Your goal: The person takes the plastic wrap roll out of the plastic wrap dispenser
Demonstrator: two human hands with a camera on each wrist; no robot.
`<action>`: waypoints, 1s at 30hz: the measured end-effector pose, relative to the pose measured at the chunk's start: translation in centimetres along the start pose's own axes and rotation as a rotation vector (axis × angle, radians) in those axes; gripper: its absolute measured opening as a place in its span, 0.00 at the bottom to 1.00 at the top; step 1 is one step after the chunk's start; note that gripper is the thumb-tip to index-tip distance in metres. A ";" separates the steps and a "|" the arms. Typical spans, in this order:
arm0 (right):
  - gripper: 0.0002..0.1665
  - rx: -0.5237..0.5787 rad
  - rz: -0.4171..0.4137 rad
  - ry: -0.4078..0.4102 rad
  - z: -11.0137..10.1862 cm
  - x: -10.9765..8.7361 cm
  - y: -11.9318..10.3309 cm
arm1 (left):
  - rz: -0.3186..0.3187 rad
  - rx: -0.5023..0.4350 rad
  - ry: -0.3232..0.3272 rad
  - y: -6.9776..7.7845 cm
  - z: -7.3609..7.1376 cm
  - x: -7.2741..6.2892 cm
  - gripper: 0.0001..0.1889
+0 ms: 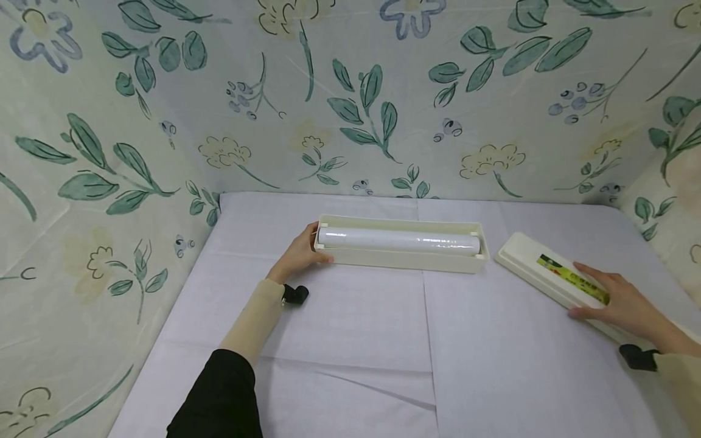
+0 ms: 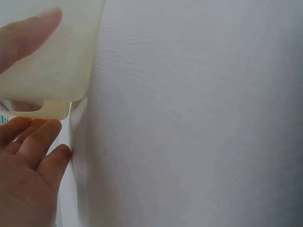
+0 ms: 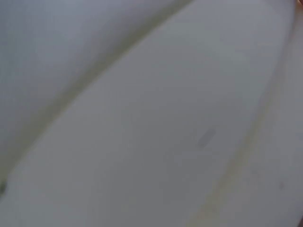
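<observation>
A long cream plastic box (image 1: 405, 261) lies on the table in the head view, with a shiny white roll of what looks like cling film (image 1: 400, 241) inside. My left hand (image 1: 300, 253) grips its left end, the thumb on the front wall and the fingers round the far corner. The left wrist view shows that thumb (image 2: 31, 38) against the box end (image 2: 57, 71). To the right, a matching cream lid (image 1: 526, 255) with a yellow-green label lies at an angle. My right hand (image 1: 630, 304) holds it across its near part. Close and blurred, the lid (image 3: 142, 118) fills the right wrist view.
A white cloth (image 1: 350, 328) with creases covers the table. Behind the table's far edge and along its sides hangs a curtain (image 1: 367, 146) printed with leaves and flowers. Black wrist straps or mounts (image 1: 296, 295) show at both wrists.
</observation>
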State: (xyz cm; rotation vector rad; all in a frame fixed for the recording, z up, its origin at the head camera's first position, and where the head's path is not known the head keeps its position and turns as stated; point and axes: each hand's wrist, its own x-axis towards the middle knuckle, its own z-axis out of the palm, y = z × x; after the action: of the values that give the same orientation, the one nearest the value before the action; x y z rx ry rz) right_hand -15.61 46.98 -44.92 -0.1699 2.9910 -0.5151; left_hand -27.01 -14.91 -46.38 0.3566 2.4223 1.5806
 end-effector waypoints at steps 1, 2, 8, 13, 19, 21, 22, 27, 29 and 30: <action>0.69 0.001 -0.002 0.003 0.1 0.0 0.0 | 0.003 0.003 -0.001 0.0 0.0 0.0 0.52; 0.68 0.003 -0.005 0.006 0.1 0.0 0.0 | 0.003 0.004 0.001 0.0 0.0 0.0 0.52; 0.68 0.003 0.002 -0.008 0.2 -0.1 -0.1 | 0.001 0.012 0.003 0.1 0.1 -0.1 0.52; 0.69 -0.008 0.014 -0.029 0.0 -0.1 -0.4 | -0.002 0.017 0.006 0.1 0.0 0.0 0.52; 0.68 -0.002 -0.007 -0.007 0.0 0.1 -0.5 | 0.004 0.019 -0.002 0.0 -0.1 0.1 0.53; 0.67 0.003 -0.021 0.016 0.0 0.1 -0.5 | 0.004 0.018 -0.007 0.0 -0.1 0.1 0.53; 0.67 0.005 -0.030 0.031 0.0 0.2 -0.5 | 0.001 0.018 -0.009 0.1 -0.1 0.1 0.53; 0.65 0.011 -0.058 0.071 -0.5 0.6 -0.9 | -0.029 0.039 -0.005 0.5 -0.1 0.0 0.53; 0.64 0.015 -0.063 0.077 -0.9 0.8 -1.2 | -0.037 0.048 -0.002 0.6 0.0 -0.1 0.53; 0.63 0.018 -0.063 0.077 -1.1 0.9 -1.3 | -0.038 0.050 -0.001 0.6 0.0 -0.1 0.53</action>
State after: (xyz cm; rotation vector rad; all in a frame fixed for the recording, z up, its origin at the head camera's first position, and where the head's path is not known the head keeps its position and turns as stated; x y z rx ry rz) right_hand -16.52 45.98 -43.54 -0.2487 3.0633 -0.5674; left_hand -26.92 -14.73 -45.80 0.3184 2.4565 1.5062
